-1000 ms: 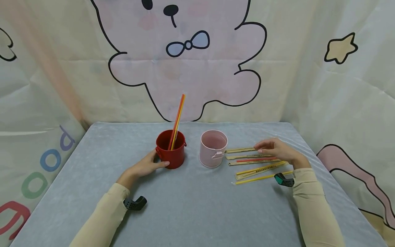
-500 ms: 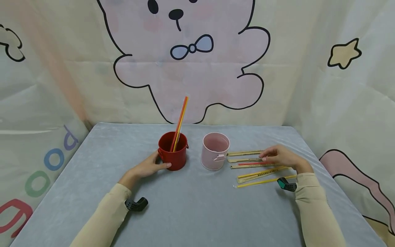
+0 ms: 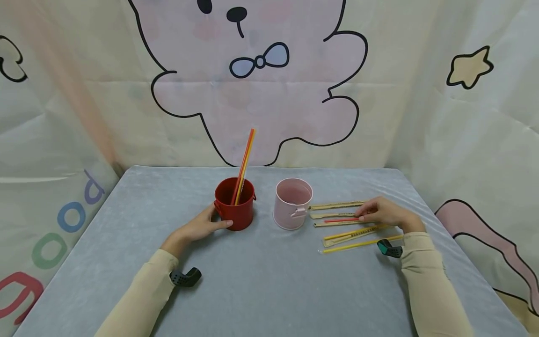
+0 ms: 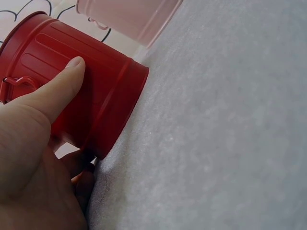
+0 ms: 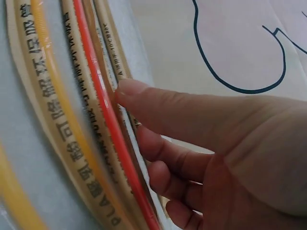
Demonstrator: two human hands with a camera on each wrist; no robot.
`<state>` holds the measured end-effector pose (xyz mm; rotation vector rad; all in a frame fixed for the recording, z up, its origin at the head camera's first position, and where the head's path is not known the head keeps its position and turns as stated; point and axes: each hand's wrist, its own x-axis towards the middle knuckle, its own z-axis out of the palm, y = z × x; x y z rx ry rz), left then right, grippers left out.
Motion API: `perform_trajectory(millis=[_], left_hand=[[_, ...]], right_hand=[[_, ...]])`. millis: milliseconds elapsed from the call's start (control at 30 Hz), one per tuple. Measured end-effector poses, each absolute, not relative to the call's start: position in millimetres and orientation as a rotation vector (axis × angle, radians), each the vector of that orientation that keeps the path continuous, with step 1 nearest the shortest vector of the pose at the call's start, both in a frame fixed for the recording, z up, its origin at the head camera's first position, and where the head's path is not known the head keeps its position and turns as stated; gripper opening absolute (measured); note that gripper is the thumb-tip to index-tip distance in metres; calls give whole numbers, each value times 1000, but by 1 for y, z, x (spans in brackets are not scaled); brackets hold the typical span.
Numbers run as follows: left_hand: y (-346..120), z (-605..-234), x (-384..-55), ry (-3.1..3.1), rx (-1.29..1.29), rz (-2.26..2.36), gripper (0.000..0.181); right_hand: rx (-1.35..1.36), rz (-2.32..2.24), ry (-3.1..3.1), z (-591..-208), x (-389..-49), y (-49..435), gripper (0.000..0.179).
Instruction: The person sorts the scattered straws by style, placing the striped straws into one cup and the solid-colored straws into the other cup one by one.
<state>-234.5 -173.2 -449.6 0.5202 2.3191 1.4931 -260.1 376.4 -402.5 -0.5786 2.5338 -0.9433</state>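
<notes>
My left hand grips a small red metal bucket low on its side. In the left wrist view the thumb lies along the bucket wall, and other fingers reach round its base. A red-orange straw and a yellow straw lean upright inside it. My right hand is over the far ends of several straws lying on the table. Its thumb and loosely bent fingers sit at a paper-wrapped straw, beside a red straw; thumb and visible fingertips are apart in the right wrist view.
A pink bucket stands between the red bucket and the straws. Nearer me lie a paper-wrapped straw with yellow and a clear-wrapped yellow straw. Another wrapped straw lies farthest back. Grey-blue cloth covers the table.
My right hand has come down and slightly nearer me, from the farthest wrapped straw to beside the red straw. The left hand stays on the red bucket; the head view has shifted slightly.
</notes>
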Motion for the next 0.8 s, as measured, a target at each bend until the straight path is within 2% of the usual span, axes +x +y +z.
perform_trajectory(millis=[300, 800], left_hand=[[-174, -451, -235, 2330, 524, 1481, 83], [-174, -452, -236, 2336, 530, 1488, 83]], right_hand=[[-481, -947, 2547, -410, -263, 374, 18], [-536, -934, 2560, -410, -263, 369, 11]])
